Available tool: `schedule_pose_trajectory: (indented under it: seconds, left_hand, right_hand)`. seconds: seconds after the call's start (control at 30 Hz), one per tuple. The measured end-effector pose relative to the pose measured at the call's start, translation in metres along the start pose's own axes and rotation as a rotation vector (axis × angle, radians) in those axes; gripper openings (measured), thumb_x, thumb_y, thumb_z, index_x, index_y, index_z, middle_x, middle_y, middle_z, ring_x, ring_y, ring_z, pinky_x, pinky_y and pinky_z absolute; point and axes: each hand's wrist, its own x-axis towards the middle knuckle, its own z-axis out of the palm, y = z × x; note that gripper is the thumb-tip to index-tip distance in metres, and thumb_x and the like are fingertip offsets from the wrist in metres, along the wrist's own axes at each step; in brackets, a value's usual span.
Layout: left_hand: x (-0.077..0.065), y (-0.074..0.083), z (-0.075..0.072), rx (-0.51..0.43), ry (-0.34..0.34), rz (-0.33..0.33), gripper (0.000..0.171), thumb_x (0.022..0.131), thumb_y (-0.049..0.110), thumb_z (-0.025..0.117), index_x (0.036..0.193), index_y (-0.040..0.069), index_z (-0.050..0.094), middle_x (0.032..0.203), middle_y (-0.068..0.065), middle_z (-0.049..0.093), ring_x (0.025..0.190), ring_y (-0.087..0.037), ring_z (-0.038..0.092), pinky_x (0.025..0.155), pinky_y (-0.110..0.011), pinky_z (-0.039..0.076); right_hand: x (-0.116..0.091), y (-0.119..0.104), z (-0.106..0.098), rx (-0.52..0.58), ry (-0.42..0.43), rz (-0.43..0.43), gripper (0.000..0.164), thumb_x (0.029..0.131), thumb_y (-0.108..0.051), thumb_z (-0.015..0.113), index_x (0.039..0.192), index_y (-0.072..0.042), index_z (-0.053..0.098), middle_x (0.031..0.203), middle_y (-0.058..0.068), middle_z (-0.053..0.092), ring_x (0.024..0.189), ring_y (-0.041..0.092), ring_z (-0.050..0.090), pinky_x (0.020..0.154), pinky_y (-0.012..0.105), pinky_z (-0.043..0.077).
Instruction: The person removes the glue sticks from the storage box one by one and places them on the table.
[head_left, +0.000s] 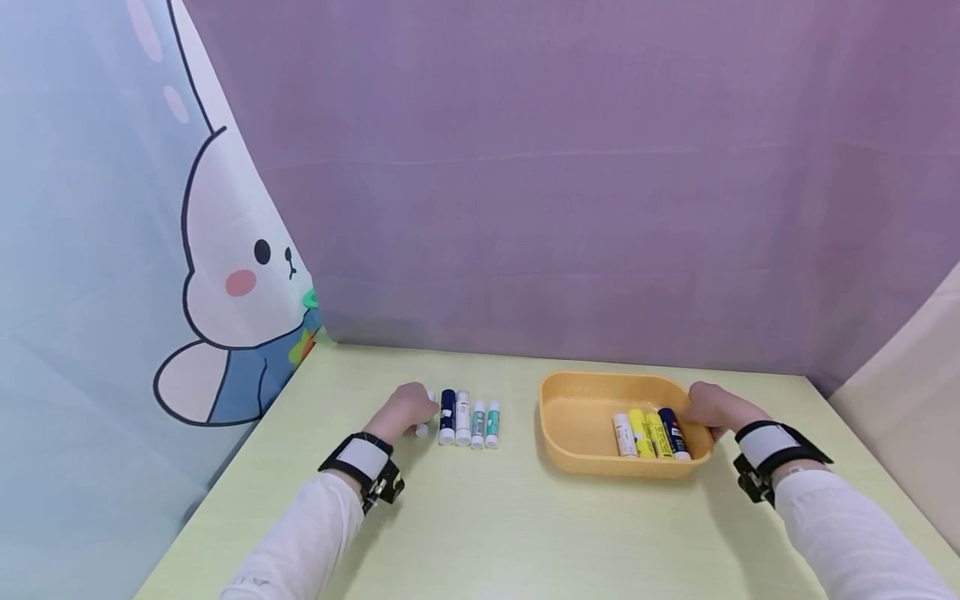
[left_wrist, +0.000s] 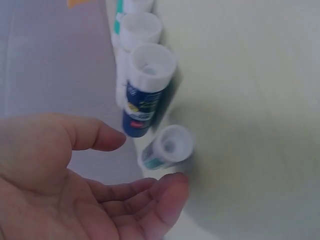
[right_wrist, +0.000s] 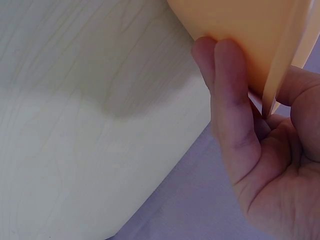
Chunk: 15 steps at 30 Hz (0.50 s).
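My left hand (head_left: 411,407) is at the left end of a row of glue sticks, its thumb and fingers spread around a small white-capped glue stick (left_wrist: 173,144). The thumb stands apart from that stick; the fingertips are close beside it, and I cannot tell whether they touch. Next to it lies a dark blue glue stick (head_left: 447,417), then a white one (head_left: 462,418) and two smaller teal ones. My right hand (head_left: 711,407) grips the right wall of an orange plastic bin (head_left: 573,408), thumb inside and fingers outside, seen closely in the right wrist view.
Inside the bin, at its right side, lie a white glue stick (head_left: 625,435), two yellow ones (head_left: 641,433) and a dark blue one (head_left: 673,433). The pale table (head_left: 480,533) ends at a purple curtain (head_left: 525,208) behind. A rabbit-printed cloth (head_left: 90,292) hangs on the left.
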Motion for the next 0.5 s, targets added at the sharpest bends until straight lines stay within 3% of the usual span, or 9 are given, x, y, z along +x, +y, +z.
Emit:
schedule_pose_trajectory:
  seconds: [0.2,0.3,0.4,0.5]
  left_hand:
    - [-0.008,0.009,-0.016,0.045,0.005,0.040,0.036,0.095,0.031,0.051,0.092,-0.003,0.061,0.077,-0.013,0.059,0.059,-0.021,0.059,0.049,-0.027,0.044]
    - [-0.014,0.018,-0.025,0.052,0.018,0.070,0.053,0.095,0.041,0.049,0.114,-0.008,0.057,0.107,-0.022,0.060,0.086,-0.030,0.062,0.071,-0.036,0.051]
    - [-0.018,0.029,-0.034,0.042,0.038,0.099,0.079,0.093,0.054,0.047,0.136,-0.011,0.037,0.138,-0.029,0.042,0.119,-0.040,0.050,0.097,-0.046,0.043]
    - [-0.020,0.041,-0.041,0.006,0.070,0.130,0.095,0.089,0.064,0.045,0.145,-0.009,0.021,0.148,-0.029,0.027,0.134,-0.044,0.031,0.108,-0.051,0.031]
  right_hand:
    - [-0.001,-0.001,0.000,0.018,-0.005,0.011,0.023,0.083,-0.002,0.052,0.096,0.015,0.045,0.079,0.018,0.059,0.056,0.021,0.066,0.054,0.035,0.056]
    - [-0.002,-0.002,-0.001,0.026,-0.007,0.009,0.022,0.082,-0.002,0.052,0.095,0.015,0.045,0.079,0.018,0.059,0.056,0.022,0.066,0.053,0.036,0.056]
    - [-0.002,-0.001,0.000,0.029,-0.008,0.001,0.022,0.081,-0.002,0.052,0.094,0.015,0.045,0.078,0.018,0.059,0.055,0.022,0.066,0.053,0.036,0.056]
    - [0.000,0.000,0.000,0.025,-0.006,0.001,0.022,0.082,-0.002,0.052,0.094,0.015,0.045,0.078,0.018,0.059,0.055,0.022,0.066,0.053,0.035,0.056]
